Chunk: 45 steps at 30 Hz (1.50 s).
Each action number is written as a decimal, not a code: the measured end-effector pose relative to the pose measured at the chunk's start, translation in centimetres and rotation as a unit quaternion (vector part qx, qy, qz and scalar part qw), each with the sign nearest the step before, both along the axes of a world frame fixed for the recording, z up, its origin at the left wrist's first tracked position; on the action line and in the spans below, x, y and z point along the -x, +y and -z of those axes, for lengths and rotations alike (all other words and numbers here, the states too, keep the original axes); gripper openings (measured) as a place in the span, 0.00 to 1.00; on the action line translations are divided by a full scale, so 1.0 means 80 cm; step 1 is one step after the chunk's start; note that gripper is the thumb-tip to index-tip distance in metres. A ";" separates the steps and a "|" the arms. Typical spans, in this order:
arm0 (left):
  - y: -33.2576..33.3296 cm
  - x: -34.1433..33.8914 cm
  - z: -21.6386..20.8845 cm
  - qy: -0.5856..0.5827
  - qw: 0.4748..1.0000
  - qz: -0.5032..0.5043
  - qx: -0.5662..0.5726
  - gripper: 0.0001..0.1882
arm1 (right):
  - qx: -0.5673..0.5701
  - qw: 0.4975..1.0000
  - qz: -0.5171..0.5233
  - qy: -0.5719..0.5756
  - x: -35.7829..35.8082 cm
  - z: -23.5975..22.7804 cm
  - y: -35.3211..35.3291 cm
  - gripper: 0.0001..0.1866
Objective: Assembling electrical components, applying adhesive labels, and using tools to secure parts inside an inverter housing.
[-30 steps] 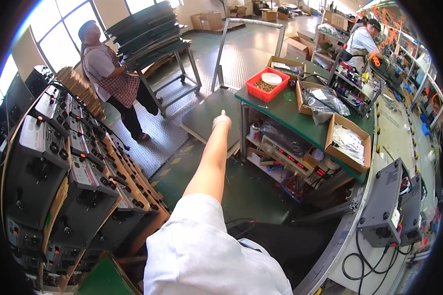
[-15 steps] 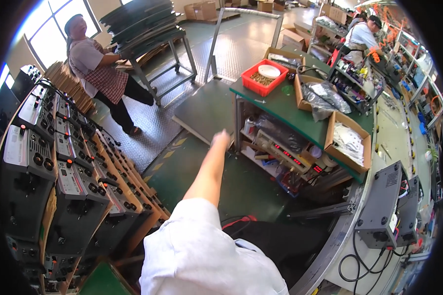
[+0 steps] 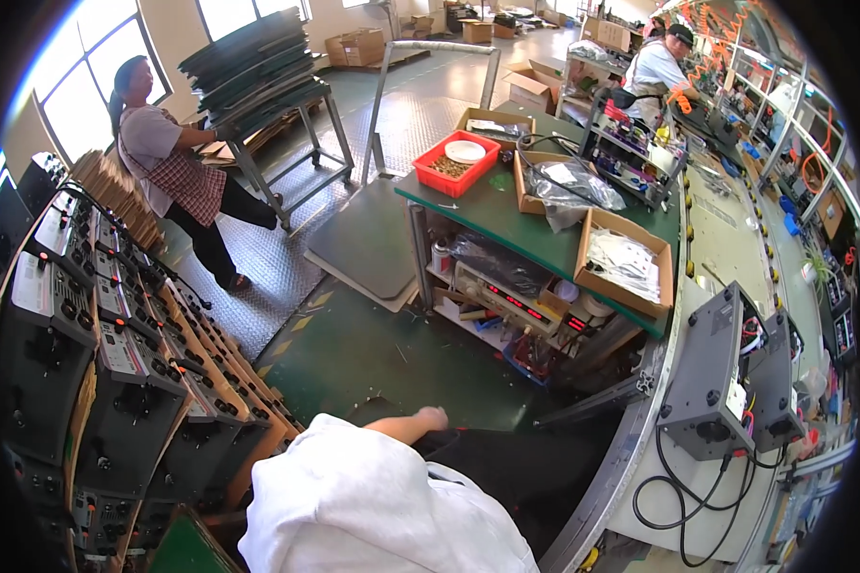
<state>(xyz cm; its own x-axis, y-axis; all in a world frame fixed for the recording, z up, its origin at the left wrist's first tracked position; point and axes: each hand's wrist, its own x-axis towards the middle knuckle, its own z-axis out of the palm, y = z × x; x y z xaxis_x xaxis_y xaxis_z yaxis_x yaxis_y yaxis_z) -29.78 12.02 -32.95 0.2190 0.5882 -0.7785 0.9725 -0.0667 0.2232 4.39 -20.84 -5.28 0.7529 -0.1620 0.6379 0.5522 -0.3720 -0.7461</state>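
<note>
My left hand (image 3: pixel 432 418) is in front of my body at the lower middle, with the forearm bent across from the white sleeve (image 3: pixel 330 477). It is small and turned away, so its fingers cannot be made out, and nothing shows in it. Dark trouser cloth (image 3: pixel 516 468) is closest to it, with green floor (image 3: pixel 382 358) beyond. My right hand is out of view. Left of me stand stacked dark grey boxed units (image 3: pixel 134 420) with knobs and orange buttons, layered with cardboard. At right, two grey metal housings (image 3: pixel 702 392) with black cables stand on the line.
A green-topped bench (image 3: pixel 506 215) holds a red bin (image 3: pixel 457 191) of small parts and open cartons (image 3: pixel 626 258); instruments (image 3: pixel 516 306) sit underneath. A flat cart (image 3: pixel 368 239) stands beyond. One person (image 3: pixel 162 162) holds a trolley of dark sheets (image 3: pixel 248 72); another (image 3: pixel 655 72) works at the line.
My left arm has drawn back from its outstretched reach, and the hand is now lower and closer to my body. The view has shifted, so the bench and housings sit farther left.
</note>
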 end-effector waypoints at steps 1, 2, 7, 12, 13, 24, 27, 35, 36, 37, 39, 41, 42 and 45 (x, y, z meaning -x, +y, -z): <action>0.003 -0.018 -0.089 0.035 0.999 0.019 -0.010 0.23 | -0.019 1.000 -0.008 0.014 0.002 -0.002 -0.003 0.34; 0.008 0.001 -0.047 0.040 0.996 0.059 -0.045 0.23 | -0.018 0.999 -0.020 0.017 -0.002 -0.003 -0.005 0.34; 0.010 -0.011 -0.018 0.028 0.990 0.118 -0.068 0.21 | 0.057 0.997 0.037 0.025 -0.031 0.038 -0.038 0.36; 0.002 -0.015 0.000 -0.048 0.996 -0.072 -0.029 0.22 | -0.011 0.999 -0.023 0.048 -0.016 0.028 -0.020 0.35; -0.002 -0.015 -0.019 -0.048 0.996 -0.076 -0.028 0.22 | -0.030 0.997 -0.035 0.068 -0.020 0.031 -0.024 0.35; 0.000 0.006 0.001 -0.016 1.000 0.010 -0.011 0.23 | -0.065 0.995 -0.071 0.035 -0.025 0.044 -0.020 0.36; 0.001 0.003 0.003 -0.018 1.000 0.007 -0.016 0.23 | -0.085 0.992 -0.086 0.025 -0.028 0.050 -0.021 0.35; -0.003 -0.002 -0.009 -0.035 0.996 -0.077 0.005 0.22 | -0.080 0.993 -0.068 0.059 -0.017 0.031 -0.013 0.35; -0.002 -0.001 -0.008 -0.036 0.998 -0.057 0.003 0.22 | -0.070 0.994 -0.060 0.061 -0.015 0.029 -0.013 0.35; -0.003 -0.001 -0.009 -0.037 0.999 -0.037 0.001 0.22 | -0.060 0.995 -0.053 0.062 -0.014 0.029 -0.012 0.35; -0.002 0.002 0.013 -0.033 0.999 -0.024 -0.003 0.23 | -0.060 0.995 -0.051 0.067 -0.014 0.027 -0.011 0.35; 0.000 0.003 0.029 -0.028 1.000 -0.010 -0.006 0.23 | -0.060 0.995 -0.048 0.071 -0.013 0.028 -0.013 0.35; 0.002 0.002 0.028 -0.028 0.999 -0.040 -0.002 0.23 | -0.059 0.995 -0.049 0.066 -0.013 0.030 -0.013 0.36; 0.001 0.001 0.020 -0.029 0.999 -0.022 -0.002 0.23 | -0.053 0.996 -0.046 0.055 -0.015 0.033 -0.015 0.36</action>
<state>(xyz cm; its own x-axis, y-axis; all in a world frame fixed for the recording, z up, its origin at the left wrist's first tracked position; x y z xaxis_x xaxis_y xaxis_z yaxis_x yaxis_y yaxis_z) -29.84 12.08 -34.58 0.2375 0.6013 -0.7629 0.9601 -0.0258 0.2785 5.61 -22.06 -7.90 0.8320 -0.1509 0.5338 0.4933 -0.2390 -0.8364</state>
